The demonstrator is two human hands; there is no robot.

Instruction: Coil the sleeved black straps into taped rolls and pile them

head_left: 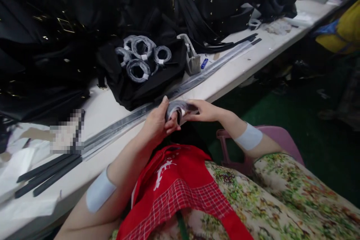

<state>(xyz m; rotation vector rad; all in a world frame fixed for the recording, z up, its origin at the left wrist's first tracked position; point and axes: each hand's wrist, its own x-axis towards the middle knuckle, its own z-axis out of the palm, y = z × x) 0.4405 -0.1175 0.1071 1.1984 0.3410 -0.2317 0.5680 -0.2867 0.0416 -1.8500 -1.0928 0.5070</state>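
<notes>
The left hand was curled around a plastic-wrapped coil, some fingers at its opening, while the right hand gripped the coil's other side between thumb and fingers. The coil was held up at the near edge of the white table, above a red apron. Beyond it, similar rolls lay on black material, near a grey dispenser, and long wrapped strips stretched along the tabletop
</notes>
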